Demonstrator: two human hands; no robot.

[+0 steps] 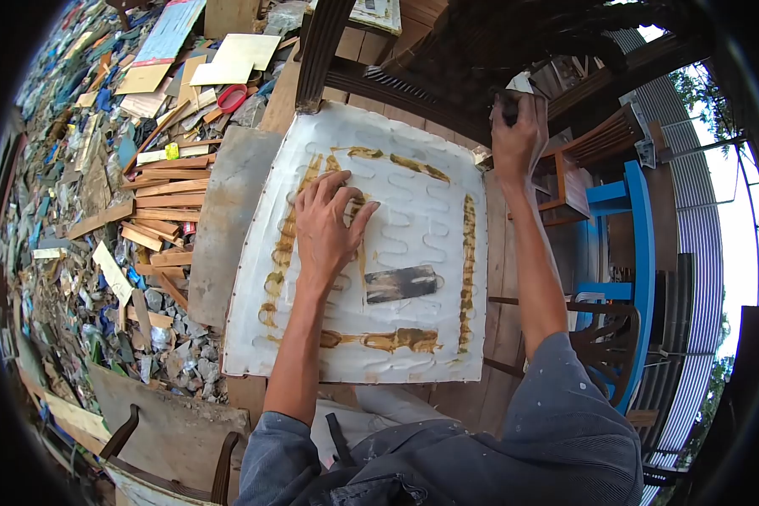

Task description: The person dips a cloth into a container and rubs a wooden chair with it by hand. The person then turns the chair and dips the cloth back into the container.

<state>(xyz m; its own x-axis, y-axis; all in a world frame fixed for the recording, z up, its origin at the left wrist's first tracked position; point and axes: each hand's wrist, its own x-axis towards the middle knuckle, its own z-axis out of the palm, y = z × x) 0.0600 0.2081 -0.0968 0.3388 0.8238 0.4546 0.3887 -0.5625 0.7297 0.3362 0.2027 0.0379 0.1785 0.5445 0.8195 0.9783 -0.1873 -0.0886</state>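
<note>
While the left hand (331, 226) rests on the white seat (411, 240), the right hand (521, 139) reaches up to the dark chair back (472, 42) beyond the seat's far edge. The left grip is loose and fairly wide, its fingers bent and spread with the thumb apart, clasping nothing that shows. The right grip is narrow, fingers bunched toward the thumb; something dark shows there, but whether it is held cannot be told. The seat is directly in front of the person, between wooden strips (173, 190) on one side and a blue frame (643, 253) on the other. Brown streaks and wavy ridges mark its cover, and a dark-smeared rectangular piece (401, 285) lies flat on it, near the left wrist.

The cover looks thin and slightly yielding, probably easy to dent or tear, so a flat palm should suit it better than pressing fingertips. The chair back seems stiff, solid and rather heavy; its grooved upright post (321, 51) looks the soundest place to take hold.
</note>
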